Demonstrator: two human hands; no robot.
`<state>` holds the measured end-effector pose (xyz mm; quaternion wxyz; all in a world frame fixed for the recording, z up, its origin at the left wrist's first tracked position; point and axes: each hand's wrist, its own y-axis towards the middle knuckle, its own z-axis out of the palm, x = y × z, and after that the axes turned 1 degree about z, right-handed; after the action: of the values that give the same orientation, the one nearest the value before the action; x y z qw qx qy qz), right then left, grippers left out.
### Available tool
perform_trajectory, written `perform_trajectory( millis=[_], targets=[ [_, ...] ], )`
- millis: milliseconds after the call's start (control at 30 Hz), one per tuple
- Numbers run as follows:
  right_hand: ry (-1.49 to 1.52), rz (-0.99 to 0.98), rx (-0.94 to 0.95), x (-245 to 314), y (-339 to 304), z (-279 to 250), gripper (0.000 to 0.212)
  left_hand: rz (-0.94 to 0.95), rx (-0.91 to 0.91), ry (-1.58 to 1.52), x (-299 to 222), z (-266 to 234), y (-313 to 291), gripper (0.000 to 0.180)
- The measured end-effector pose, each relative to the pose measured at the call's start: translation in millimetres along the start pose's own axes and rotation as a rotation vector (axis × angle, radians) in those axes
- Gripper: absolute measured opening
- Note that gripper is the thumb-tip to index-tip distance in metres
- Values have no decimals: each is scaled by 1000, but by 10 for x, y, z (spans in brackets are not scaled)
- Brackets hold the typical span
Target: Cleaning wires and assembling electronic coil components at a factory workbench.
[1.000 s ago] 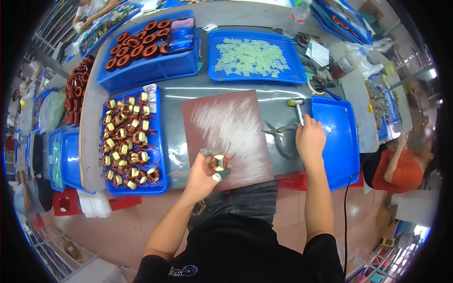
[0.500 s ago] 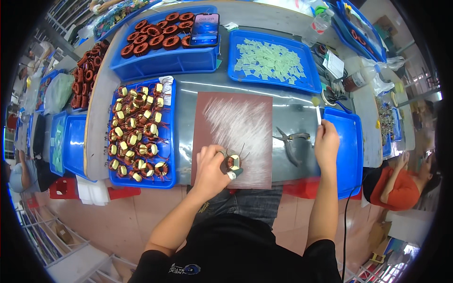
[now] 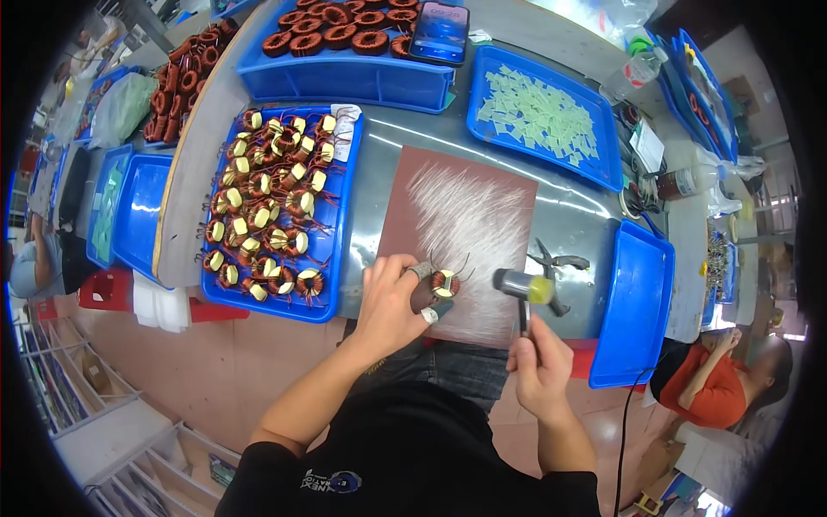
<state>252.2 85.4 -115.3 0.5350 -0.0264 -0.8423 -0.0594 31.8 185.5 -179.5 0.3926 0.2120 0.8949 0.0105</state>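
At the near side of the board (image 3: 474, 224), pinched the coil (image 3: 446, 284) between thumb and finger of the left hand (image 3: 392, 302), grip closed down to the ring's width. Held it yellow tape up, two thin leads pointing far and splaying left and right. Reached there from near left, fingers curled, back of hand up. Wrapped the right hand (image 3: 543, 366) snugly around the hammer (image 3: 522, 286), just right of the coil. Aimed its handle far, head lying crosswise, dark end left, yellow end right, forearm slanting from near right.
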Motion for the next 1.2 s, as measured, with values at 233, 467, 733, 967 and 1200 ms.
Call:
perform_trajectory(
  millis=[233,467,733,967,1200],
  targets=[
    [-278,10,145,15,221,65,29,3,-6,-25,42,32,0,38],
    [-448,-295,106,-57,329,124,30,8,-25,-14,41,26,46,40],
    [-448,-122,202,-37,333,249,33,4,-12,-22,57,33,-4,35],
    [-416,-133,84,-124,294,124,33,7,-12,14,68,38,-28,40],
    [-397,-121,-10,-163,283,29,33,-6,-16,32,20,80,1,41]
  ],
)
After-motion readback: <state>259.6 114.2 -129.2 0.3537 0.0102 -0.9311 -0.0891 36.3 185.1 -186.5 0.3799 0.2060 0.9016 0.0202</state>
